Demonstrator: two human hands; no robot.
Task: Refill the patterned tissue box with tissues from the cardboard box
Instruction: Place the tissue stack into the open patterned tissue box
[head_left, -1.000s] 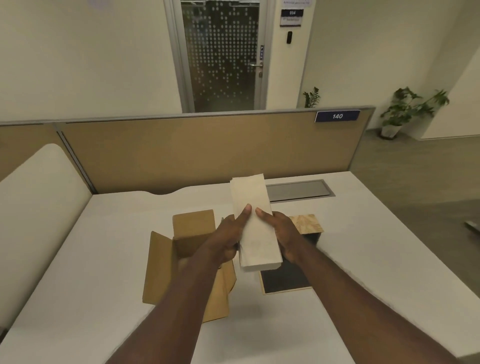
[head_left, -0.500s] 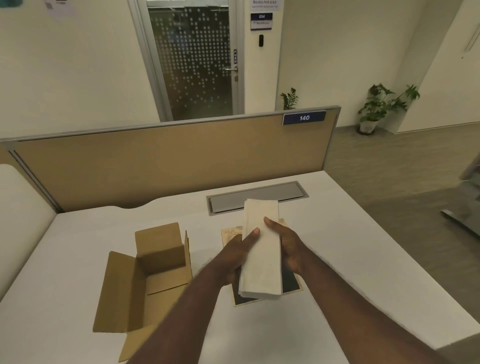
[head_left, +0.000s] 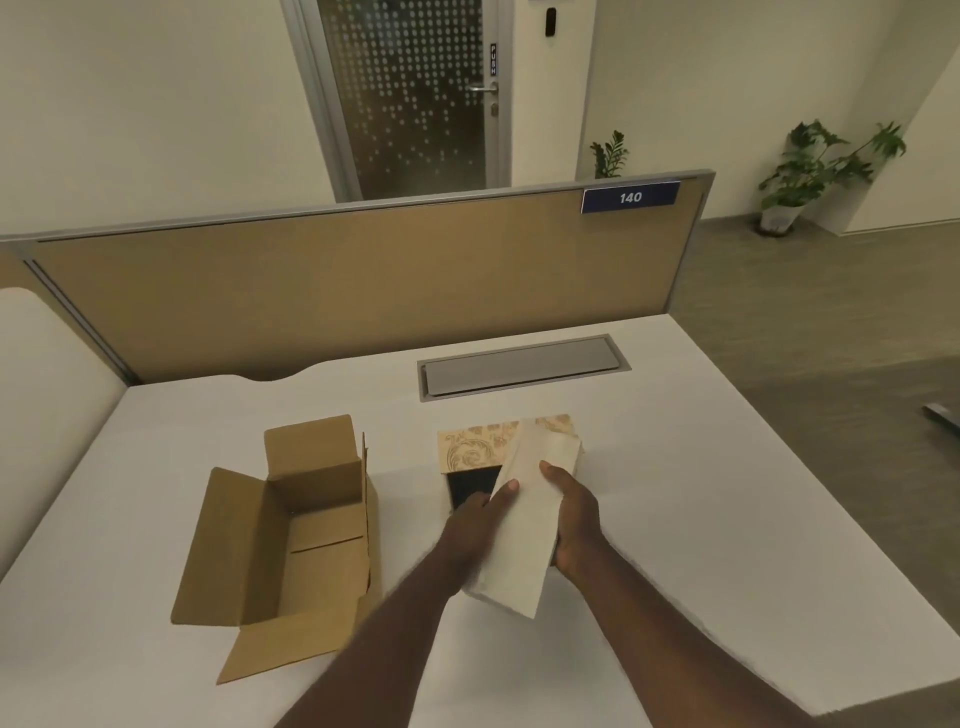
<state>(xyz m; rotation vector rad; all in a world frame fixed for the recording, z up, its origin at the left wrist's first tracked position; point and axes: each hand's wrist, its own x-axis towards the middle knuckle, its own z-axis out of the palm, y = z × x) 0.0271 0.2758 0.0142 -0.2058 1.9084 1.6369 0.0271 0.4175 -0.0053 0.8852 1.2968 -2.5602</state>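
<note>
A stack of white folded tissues (head_left: 524, 525) is held between both hands, tilted with its far end lowered over the patterned tissue box (head_left: 475, 449). My left hand (head_left: 475, 525) grips its left edge and my right hand (head_left: 574, 514) grips its right edge. The patterned box lies on the white table, beige with swirl print, its dark inside showing beside my left fingers; the tissues hide most of it. The open brown cardboard box (head_left: 291, 525) stands to the left, flaps spread, and looks empty inside.
A grey cable hatch (head_left: 519, 366) is set into the white table (head_left: 727, 493) behind the boxes. A tan divider panel (head_left: 363, 280) runs along the far edge. The table's right edge drops to the floor; a cushioned seat back (head_left: 47, 405) sits at left.
Both hands carried the tissue stack from above the cardboard box rightward and down, tilting it over the patterned box. The view has shifted, so the cardboard box now shows fully.
</note>
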